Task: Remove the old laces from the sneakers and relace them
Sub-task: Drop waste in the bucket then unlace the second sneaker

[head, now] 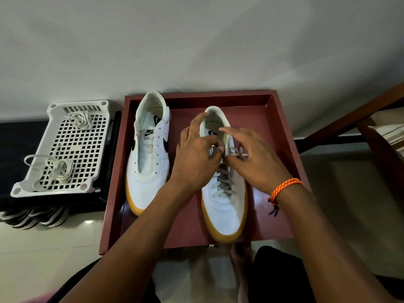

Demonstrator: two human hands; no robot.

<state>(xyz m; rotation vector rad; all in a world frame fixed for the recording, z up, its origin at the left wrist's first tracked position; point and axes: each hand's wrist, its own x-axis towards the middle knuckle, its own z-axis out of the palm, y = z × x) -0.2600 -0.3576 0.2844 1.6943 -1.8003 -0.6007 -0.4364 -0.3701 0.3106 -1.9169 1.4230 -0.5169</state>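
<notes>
Head view: both hands work at the top eyelets of the laced sneaker (225, 193), which sits in the maroon tray (282, 136) beside the unlaced sneaker (148, 154). The left hand (196, 158) and right hand (255, 158) each seem to pinch the lace (237, 153) with curled fingers, though the exact grip is hidden. Draw both ends evenly, flat and untwisted, keeping the tongue centred. Two loose laces (59, 171) lie on the white perforated basket (30, 189).

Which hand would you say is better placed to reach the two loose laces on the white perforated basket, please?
Left. The left hand works on the laced white gum-soled sneaker, nearer the white perforated basket; the right hand would cross over.
</notes>
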